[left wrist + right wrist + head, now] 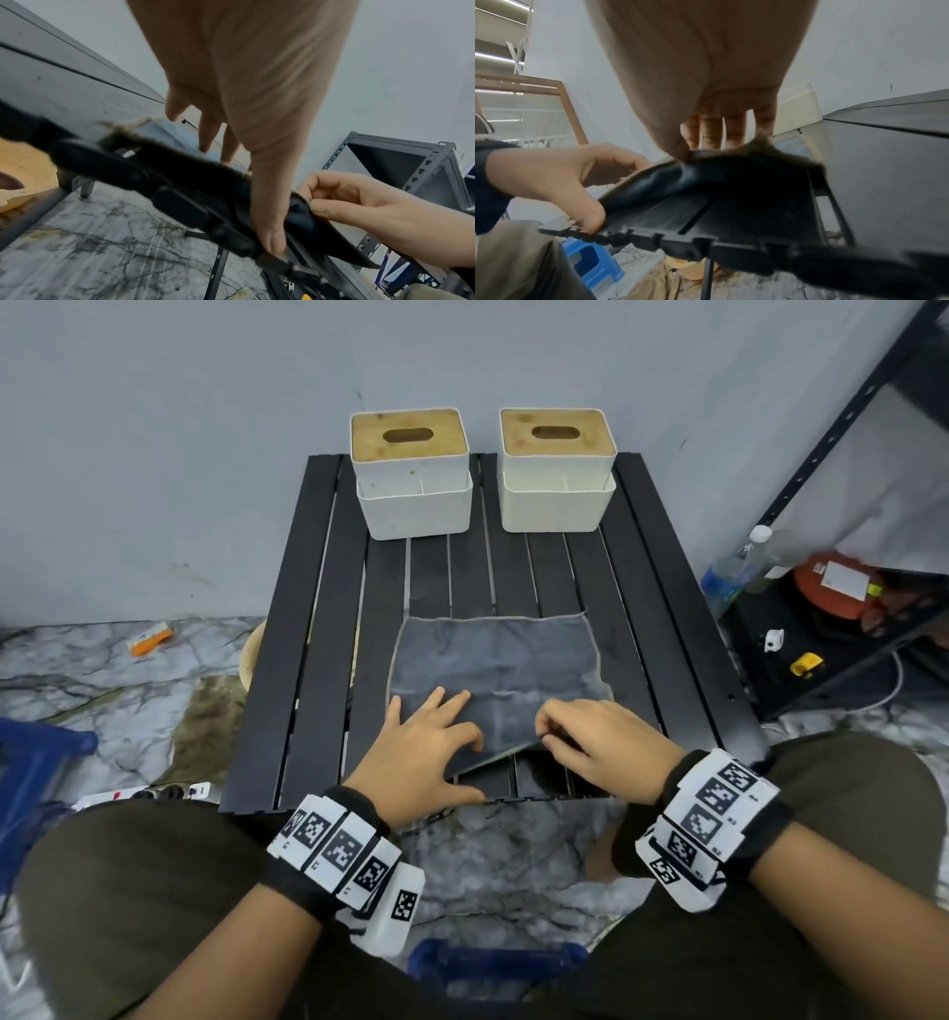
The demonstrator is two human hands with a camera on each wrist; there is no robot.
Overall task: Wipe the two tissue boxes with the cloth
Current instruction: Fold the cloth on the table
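Two white tissue boxes with wooden slotted lids stand at the far edge of the black slatted table (318,660): the left box (411,500) and the right box (557,500). A grey cloth (493,654) lies spread on the near half of the table. My left hand (436,742) rests on its near left corner with straight, spread fingers, the thumb at the table's near edge. My right hand (554,731) pinches the cloth's near edge and holds it lifted off the slats. The right wrist view shows that pinch (698,144) on the raised cloth (731,172).
A dark metal rack (847,454) stands at the right with a water bottle (729,572) and an orange item on its low shelf. A blue stool (31,762) and a power strip (144,793) lie at the left. A bowl (251,654) sits beneath the table's left side.
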